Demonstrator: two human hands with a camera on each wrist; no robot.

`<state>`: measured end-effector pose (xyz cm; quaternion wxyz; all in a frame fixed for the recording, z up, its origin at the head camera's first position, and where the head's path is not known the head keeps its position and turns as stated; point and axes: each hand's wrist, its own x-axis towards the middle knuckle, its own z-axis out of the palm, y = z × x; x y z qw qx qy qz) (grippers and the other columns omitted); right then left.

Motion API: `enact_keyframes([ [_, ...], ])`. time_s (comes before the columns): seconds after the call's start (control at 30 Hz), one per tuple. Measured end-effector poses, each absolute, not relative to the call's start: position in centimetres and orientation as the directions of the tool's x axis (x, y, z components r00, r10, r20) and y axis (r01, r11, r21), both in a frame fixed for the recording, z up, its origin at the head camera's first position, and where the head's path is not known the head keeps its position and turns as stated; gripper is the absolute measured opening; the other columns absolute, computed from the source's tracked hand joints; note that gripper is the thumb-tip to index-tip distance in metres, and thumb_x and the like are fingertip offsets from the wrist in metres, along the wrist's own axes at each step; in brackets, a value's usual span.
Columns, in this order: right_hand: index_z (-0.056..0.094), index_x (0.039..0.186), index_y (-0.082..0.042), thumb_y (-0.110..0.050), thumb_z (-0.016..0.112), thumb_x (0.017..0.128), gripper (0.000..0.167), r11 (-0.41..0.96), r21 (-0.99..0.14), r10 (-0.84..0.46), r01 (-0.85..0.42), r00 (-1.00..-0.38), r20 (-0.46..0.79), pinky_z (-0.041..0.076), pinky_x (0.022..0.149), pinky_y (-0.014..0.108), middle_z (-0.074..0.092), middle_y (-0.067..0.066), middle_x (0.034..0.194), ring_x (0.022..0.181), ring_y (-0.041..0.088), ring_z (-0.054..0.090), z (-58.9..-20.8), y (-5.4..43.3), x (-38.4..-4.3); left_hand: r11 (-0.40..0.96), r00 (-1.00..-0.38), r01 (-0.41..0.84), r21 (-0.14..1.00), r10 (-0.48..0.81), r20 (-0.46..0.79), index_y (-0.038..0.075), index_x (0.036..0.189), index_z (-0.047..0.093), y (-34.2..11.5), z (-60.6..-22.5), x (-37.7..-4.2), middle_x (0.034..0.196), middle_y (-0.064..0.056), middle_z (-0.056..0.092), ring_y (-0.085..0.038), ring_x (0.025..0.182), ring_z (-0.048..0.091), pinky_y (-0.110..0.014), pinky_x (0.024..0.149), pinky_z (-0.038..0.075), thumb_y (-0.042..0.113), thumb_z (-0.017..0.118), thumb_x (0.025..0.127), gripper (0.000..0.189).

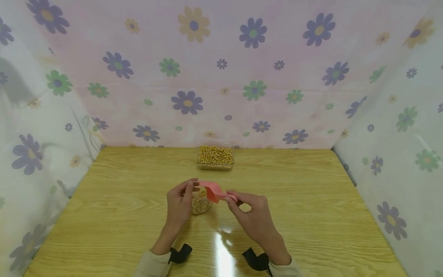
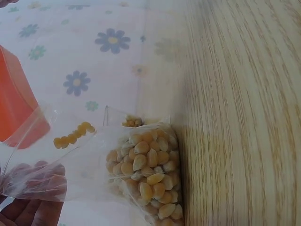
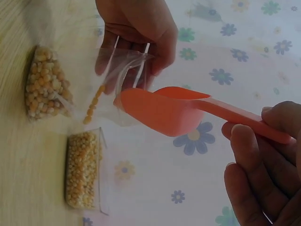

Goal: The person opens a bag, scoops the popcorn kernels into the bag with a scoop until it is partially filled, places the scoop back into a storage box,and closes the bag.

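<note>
My right hand (image 1: 256,215) pinches the handle of a pink-orange scoop (image 1: 212,191) between thumb and fingers. The scoop's lip reaches into the mouth of a clear plastic bag (image 2: 84,181), and its bowl is tipped downward. Several corn kernels (image 3: 94,104) are dropping in a line inside the bag. More corn kernels (image 2: 150,174) fill the bag's lower part, which stands on the table. With thumb and fingers my left hand (image 1: 180,202) holds the bag's upper edge, keeping the mouth spread.
Behind the bag, a clear rectangular container (image 1: 215,167) full of corn kernels sits near the back edge of the wood-grain table (image 1: 294,173). Flower-patterned cloth (image 1: 221,77) encloses the back and both sides. Black straps (image 1: 180,254) circle the wrists.
</note>
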<state>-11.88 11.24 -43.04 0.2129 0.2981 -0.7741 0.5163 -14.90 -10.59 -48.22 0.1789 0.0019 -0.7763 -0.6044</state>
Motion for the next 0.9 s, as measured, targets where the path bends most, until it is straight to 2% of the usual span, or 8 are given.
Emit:
enact_keyframes([
  [0.13, 0.078, 0.106, 0.003, 0.008, 0.072, 0.089, 0.019, 0.254, -0.692, -0.184, -0.676, -0.736, 0.652, 0.056, 0.062, 0.021, 0.076, 0.008, 0.08, 0.068, 0.011, 0.07, -42.4, 12.0, -12.2, 0.268, -0.935, 0.221, 0.938, -0.215, 0.281, -0.002, 0.108, 0.077, -10.6, -48.1, -14.9, 0.099, -0.014, 0.077, -0.03, 0.085, 0.074, -0.023, 0.066, 0.055, 0.014, 0.05, 0.108, 0.031],
  [0.27, 0.078, 0.103, 0.004, 0.011, 0.071, 0.088, 0.018, 0.229, -0.728, -0.075, -0.647, -0.757, 0.649, 0.054, 0.057, 0.022, 0.073, 0.009, 0.074, 0.061, 0.016, 0.067, -41.9, 13.0, -13.3, 0.268, -0.935, 0.223, 0.937, -0.213, 0.283, -0.003, 0.109, 0.077, -10.6, -48.1, -15.0, 0.099, -0.015, 0.077, -0.027, 0.084, 0.074, -0.025, 0.066, 0.056, 0.013, 0.05, 0.108, 0.031],
  [0.47, 0.079, 0.103, 0.004, -0.001, 0.07, 0.094, 0.014, 0.219, -0.826, 0.103, -0.52, -0.829, 0.549, 0.053, 0.053, 0.022, 0.075, 0.017, 0.075, 0.06, 0.012, 0.067, -42.0, 14.0, -15.9, 0.258, -0.941, 0.209, 0.943, -0.211, 0.266, -0.002, 0.11, 0.077, -10.7, -47.9, -14.9, 0.1, -0.014, 0.077, -0.024, 0.084, 0.075, -0.034, 0.068, 0.059, 0.013, 0.05, 0.108, 0.031],
  [0.7, 0.078, 0.107, 0.005, -0.011, 0.069, 0.098, 0.021, 0.177, -0.891, 0.171, -0.418, -0.879, 0.446, 0.037, 0.043, 0.02, 0.075, 0.025, 0.086, 0.06, 0.011, 0.068, -43.5, 14.3, -19.6, 0.252, -0.939, 0.213, 0.944, -0.215, 0.269, -0.003, 0.109, 0.077, -10.8, -47.9, -14.9, 0.098, -0.017, 0.077, -0.029, 0.085, 0.075, -0.034, 0.068, 0.06, 0.012, 0.05, 0.107, 0.031],
  [0.8, 0.078, 0.107, 0.005, -0.011, 0.069, 0.098, 0.02, 0.172, -0.899, 0.17, -0.402, -0.887, 0.429, 0.042, 0.045, 0.019, 0.074, 0.027, 0.088, 0.06, 0.012, 0.068, -44.2, 14.2, -20.9, 0.245, -0.943, 0.208, 0.947, -0.205, 0.261, -0.003, 0.109, 0.077, -10.8, -47.8, -14.9, 0.098, -0.017, 0.077, -0.033, 0.086, 0.074, -0.035, 0.069, 0.06, 0.012, 0.05, 0.107, 0.031],
  [0.9, 0.077, 0.105, 0.007, -0.008, 0.069, 0.097, 0.019, 0.17, -0.896, 0.142, -0.411, -0.889, 0.435, 0.049, 0.052, 0.018, 0.074, 0.029, 0.09, 0.059, 0.007, 0.066, -44.7, 14.0, -22.1, 0.234, -0.949, 0.196, 0.952, -0.199, 0.244, -0.004, 0.109, 0.077, -10.8, -47.7, -14.7, 0.098, -0.016, 0.077, -0.034, 0.086, 0.074, -0.037, 0.07, 0.061, 0.012, 0.05, 0.107, 0.031],
])
